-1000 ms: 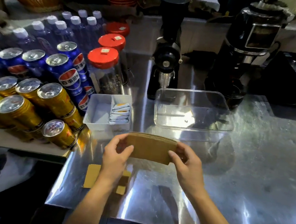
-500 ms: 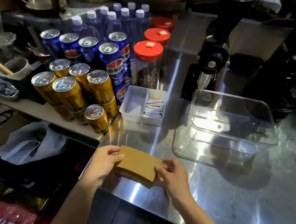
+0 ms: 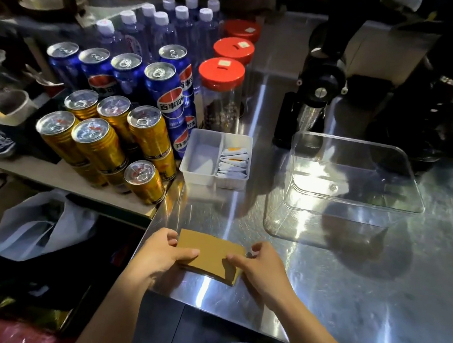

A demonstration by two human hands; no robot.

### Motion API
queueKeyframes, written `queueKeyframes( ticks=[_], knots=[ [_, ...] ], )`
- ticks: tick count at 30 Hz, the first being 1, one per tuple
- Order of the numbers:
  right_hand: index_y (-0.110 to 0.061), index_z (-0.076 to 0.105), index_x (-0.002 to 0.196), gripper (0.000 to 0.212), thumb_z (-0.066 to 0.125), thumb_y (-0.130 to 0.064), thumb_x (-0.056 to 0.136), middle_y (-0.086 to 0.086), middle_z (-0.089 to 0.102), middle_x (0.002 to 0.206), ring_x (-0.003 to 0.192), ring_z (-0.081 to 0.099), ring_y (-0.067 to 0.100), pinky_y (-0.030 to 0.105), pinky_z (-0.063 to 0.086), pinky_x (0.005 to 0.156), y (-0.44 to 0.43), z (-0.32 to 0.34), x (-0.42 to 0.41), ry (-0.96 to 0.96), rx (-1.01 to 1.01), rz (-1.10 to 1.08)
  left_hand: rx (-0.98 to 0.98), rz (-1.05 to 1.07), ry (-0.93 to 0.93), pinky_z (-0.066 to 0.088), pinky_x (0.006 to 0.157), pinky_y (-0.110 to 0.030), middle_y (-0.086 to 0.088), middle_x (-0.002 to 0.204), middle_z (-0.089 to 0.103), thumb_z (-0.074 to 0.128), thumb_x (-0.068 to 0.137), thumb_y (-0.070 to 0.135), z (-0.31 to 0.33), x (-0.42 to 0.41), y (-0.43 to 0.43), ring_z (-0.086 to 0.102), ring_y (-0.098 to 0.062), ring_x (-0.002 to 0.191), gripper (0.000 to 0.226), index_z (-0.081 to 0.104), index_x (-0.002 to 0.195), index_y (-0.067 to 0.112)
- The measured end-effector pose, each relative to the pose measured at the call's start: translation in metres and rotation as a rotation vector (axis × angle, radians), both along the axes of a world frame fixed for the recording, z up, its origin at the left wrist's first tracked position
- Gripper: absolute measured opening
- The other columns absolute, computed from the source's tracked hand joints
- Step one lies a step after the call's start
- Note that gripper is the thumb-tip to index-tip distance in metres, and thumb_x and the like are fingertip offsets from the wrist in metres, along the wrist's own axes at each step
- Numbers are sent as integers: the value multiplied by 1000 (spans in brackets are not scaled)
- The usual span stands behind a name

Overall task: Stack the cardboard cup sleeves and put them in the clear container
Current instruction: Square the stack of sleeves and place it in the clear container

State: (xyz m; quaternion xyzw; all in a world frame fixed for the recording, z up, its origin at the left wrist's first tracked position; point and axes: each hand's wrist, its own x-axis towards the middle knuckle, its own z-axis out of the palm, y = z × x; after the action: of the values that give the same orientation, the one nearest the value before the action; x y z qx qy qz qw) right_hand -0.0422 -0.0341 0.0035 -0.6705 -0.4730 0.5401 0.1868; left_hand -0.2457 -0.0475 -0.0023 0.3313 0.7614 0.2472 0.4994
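The clear container (image 3: 354,181) stands on the worktop (image 3: 373,296). Left of the container sits a divided tray (image 3: 207,155) holding sachets (image 3: 234,163). Cans (image 3: 107,132) lie farther left of the container, jars (image 3: 219,93) behind-left. The stacked sleeves (image 3: 211,255) rest before-left of the container, at the worktop's near edge.

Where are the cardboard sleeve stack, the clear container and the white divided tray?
cardboard sleeve stack (image 3: 209,250): head view, top face.
clear container (image 3: 355,205): head view, near rim.
white divided tray (image 3: 203,155): head view, bare left compartment.
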Motion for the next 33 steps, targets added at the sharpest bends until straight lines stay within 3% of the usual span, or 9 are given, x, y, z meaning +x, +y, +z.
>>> queueKeyframes(
  ticks=[3, 7, 10, 16, 19, 22, 25, 28, 33],
  knots=[
    [-16, 44, 82, 46, 79, -38, 62, 4, 58, 88, 79, 57, 20, 30, 43, 62, 4, -2, -4, -18, -36, 2, -14, -69, -15, 50, 87, -38, -7, 100, 65, 84, 62, 15, -2, 2, 4, 62, -23, 93, 38, 55, 86, 19],
    [0, 58, 89, 49, 83, -30, 59, 9, 61, 77, 62, 53, 18, 28, 39, 55, 5, -1, 0, 106, -116, -27, -55, -78, -112, 59, 73, -41, -14, 92, 70, 81, 64, 7, 1, 6, 10, 67, -30, 84, 32, 62, 89, 9],
    [-3, 59, 72, 29, 82, -18, 63, 2, 62, 56, 42, 55, 11, 19, 38, 39, 9, 5, 17, 247, -137, -59, -25, -83, -266, 58, 64, -38, -14, 89, 72, 78, 67, 6, 4, 14, 10, 69, -29, 78, 27, 65, 89, 10],
    [-4, 66, 75, 11, 74, 0, 68, -8, 65, 45, 43, 60, 3, 13, 44, 39, 18, 19, 65, 385, 66, -136, 220, -155, -406, 55, 63, -24, -3, 83, 77, 77, 66, 1, 8, 61, 26, 71, -19, 80, 34, 69, 95, 17],
    [-10, 69, 82, 22, 76, 2, 64, -6, 70, 62, 57, 63, 5, 13, 48, 50, 18, 17, 88, 322, 247, -224, 343, -181, -384, 54, 70, -21, -11, 99, 72, 75, 65, -7, 5, 92, 38, 68, -21, 90, 48, 63, 108, 11],
    [-17, 66, 91, 34, 76, 1, 64, -1, 66, 91, 83, 61, 6, 14, 48, 75, 15, 10, 107, 199, 388, -256, 437, -254, -351, 51, 74, -16, -3, 95, 70, 74, 67, -6, -4, 118, 44, 66, -9, 87, 47, 60, 99, 25],
    [-13, 60, 100, 41, 70, 10, 67, 4, 65, 95, 84, 62, 3, 15, 50, 74, 9, 2, 119, 281, 393, -285, 471, -279, -346, 49, 72, -12, 2, 90, 67, 72, 68, -9, -16, 136, 45, 64, 0, 80, 48, 57, 95, 28],
    [-16, 56, 100, 45, 64, 16, 69, 5, 63, 93, 76, 62, -3, 12, 51, 66, 3, -8, 124, 341, 377, -306, 471, -288, -340, 50, 73, -16, 4, 92, 69, 70, 68, -8, -30, 142, 41, 65, -10, 89, 51, 59, 96, 33],
    [-27, 54, 101, 48, 65, 8, 70, 1, 61, 96, 87, 60, 11, 23, 51, 75, 0, -19, 121, 418, 414, -294, 392, -225, -755, 54, 71, -31, 3, 96, 68, 71, 68, 13, -39, 145, 34, 65, -14, 90, 47, 54, 110, 25]
  ],
)
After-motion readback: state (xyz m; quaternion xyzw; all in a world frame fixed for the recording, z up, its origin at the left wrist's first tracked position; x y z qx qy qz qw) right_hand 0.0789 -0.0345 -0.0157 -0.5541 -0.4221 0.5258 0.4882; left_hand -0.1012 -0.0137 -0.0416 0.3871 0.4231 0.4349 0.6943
